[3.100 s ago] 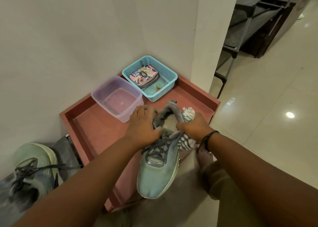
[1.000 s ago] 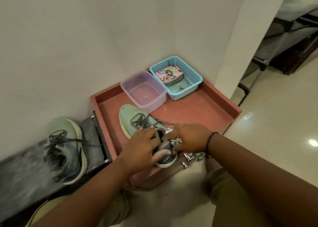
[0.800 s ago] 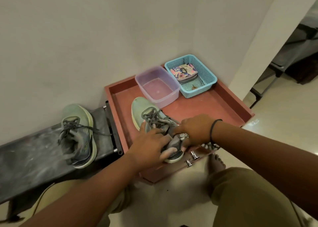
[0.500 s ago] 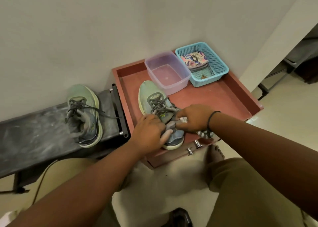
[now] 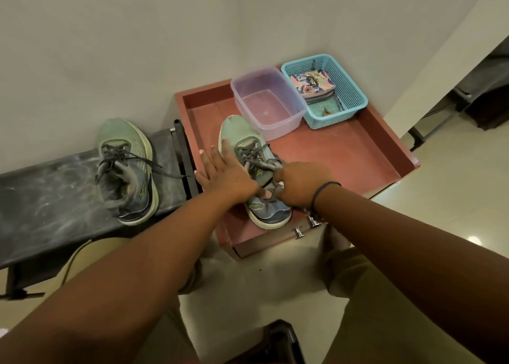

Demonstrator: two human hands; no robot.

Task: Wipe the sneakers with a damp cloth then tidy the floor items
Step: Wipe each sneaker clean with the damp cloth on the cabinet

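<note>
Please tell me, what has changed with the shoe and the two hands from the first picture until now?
The sneaker, held up over the red tray at first, now lies in it. The left hand let go and lies flat with straight fingers on the sneaker's side. The right hand still grips at the collar; the cloth is hidden now. The other sneaker, clear tub and blue basket stayed.

I note a clear plastic tub and a blue basket side by side along the red tray's far edge. A floral pouch lies in the basket.
</note>
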